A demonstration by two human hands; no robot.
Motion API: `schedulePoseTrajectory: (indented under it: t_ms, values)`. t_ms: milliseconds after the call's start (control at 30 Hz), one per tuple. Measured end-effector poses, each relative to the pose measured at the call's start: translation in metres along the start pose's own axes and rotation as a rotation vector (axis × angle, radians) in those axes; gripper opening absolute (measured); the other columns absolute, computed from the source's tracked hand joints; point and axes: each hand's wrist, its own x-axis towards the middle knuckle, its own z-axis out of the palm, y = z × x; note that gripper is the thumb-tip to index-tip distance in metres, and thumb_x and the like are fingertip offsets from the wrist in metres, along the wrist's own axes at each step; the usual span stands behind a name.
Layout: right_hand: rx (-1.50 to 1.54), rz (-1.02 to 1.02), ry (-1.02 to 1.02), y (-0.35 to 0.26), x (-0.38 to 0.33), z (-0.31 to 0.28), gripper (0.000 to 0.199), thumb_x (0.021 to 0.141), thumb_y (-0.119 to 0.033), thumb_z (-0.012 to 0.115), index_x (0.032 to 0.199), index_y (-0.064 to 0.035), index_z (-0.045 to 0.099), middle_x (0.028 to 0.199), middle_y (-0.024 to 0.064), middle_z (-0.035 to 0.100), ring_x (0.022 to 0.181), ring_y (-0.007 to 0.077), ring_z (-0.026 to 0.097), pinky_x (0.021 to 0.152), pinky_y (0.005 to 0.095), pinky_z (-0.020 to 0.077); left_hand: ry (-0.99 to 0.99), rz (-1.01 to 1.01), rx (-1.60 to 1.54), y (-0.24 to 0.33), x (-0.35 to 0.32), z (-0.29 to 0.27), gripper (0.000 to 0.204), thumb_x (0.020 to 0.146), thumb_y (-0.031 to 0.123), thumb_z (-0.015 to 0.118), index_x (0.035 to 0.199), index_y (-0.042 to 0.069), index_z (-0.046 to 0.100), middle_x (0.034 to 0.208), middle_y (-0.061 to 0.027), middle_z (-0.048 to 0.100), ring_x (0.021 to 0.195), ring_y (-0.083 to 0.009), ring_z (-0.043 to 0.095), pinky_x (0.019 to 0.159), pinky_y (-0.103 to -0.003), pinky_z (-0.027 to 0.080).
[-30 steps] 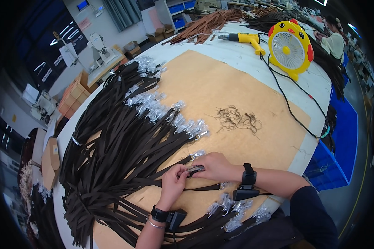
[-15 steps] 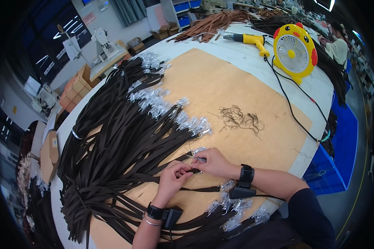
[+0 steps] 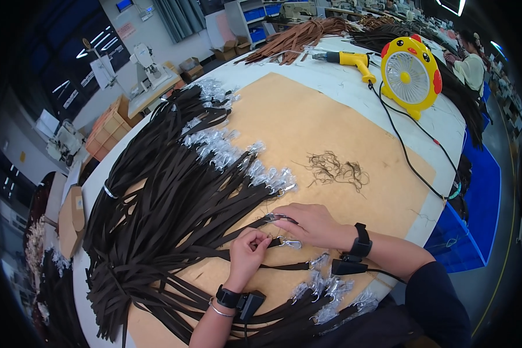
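Observation:
My left hand (image 3: 248, 255) is closed, thumb and fingers pinching a dark brown strap (image 3: 275, 242) close to its end. From that end a metal clip (image 3: 290, 243) in clear plastic sticks out to the right. Just above and to the right, my right hand (image 3: 314, 225) curls around small thread snips (image 3: 283, 218), mostly hidden by the fingers. A big bundle of similar dark straps (image 3: 168, 180) fans out at the left, plastic-wrapped clips (image 3: 214, 145) along its right side. More wrapped clips (image 3: 322, 290) lie near my right forearm.
Loose dark threads (image 3: 333, 168) lie on the tan sheet (image 3: 296, 110). Farther back are a yellow heat gun (image 3: 354, 60), a yellow fan (image 3: 410, 75) and brown straps (image 3: 298, 39). A black cord (image 3: 406, 156) trails right, beside a blue bin (image 3: 481, 203). Another person (image 3: 470, 64) sits far right.
My right hand has shifted slightly right and away from the left hand, its palm turned lower. The clip at the held strap's end now shows plainly.

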Motion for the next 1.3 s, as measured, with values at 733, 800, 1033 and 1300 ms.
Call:
schedulePoseTrajectory:
  t_ms: [733,800,1033,1300]
  values:
    - [-0.398,-0.326,-0.318,-0.014,-0.009,-0.006,0.010,0.079,-0.014,0.061,0.081,-0.0048,0.064,0.077,0.0092,0.063,0.071,0.0247,0.069,0.060,0.0352,0.0547,-0.103,-0.035,0.103,0.007,0.000,-0.001,0.006,0.088,0.001,0.068,0.088,-0.002,0.063,0.081,-0.0031,0.057,0.069,-0.0094,0.051,0.064,-0.024,0.043]
    - [-0.401,-0.340,-0.320,-0.014,-0.008,-0.006,0.009,0.079,-0.014,0.061,0.081,-0.0060,0.064,0.077,0.0090,0.062,0.070,0.0250,0.069,0.060,0.0358,0.0547,-0.104,-0.034,0.099,0.007,0.000,-0.002,0.006,0.088,0.001,0.068,0.089,-0.002,0.063,0.081,-0.0033,0.057,0.070,-0.0095,0.052,0.065,-0.024,0.043]
    - [-0.298,-0.201,-0.345,-0.009,-0.014,-0.005,0.016,0.089,-0.026,0.062,0.086,-0.0102,0.067,0.076,0.0079,0.062,0.068,0.0255,0.068,0.058,0.0370,0.0530,-0.076,-0.099,0.003,0.007,-0.001,-0.002,0.006,0.093,0.004,0.066,0.091,-0.001,0.063,0.080,0.0010,0.061,0.070,-0.0045,0.052,0.065,-0.021,0.043]
    - [-0.309,-0.212,-0.325,-0.007,-0.013,0.001,0.023,0.092,-0.032,0.062,0.086,-0.0096,0.067,0.077,0.0080,0.063,0.069,0.0258,0.068,0.057,0.0379,0.0523,-0.073,-0.121,-0.084,0.007,0.001,-0.001,0.006,0.096,0.005,0.063,0.093,0.000,0.063,0.079,0.0022,0.062,0.072,-0.0030,0.053,0.066,-0.020,0.043]
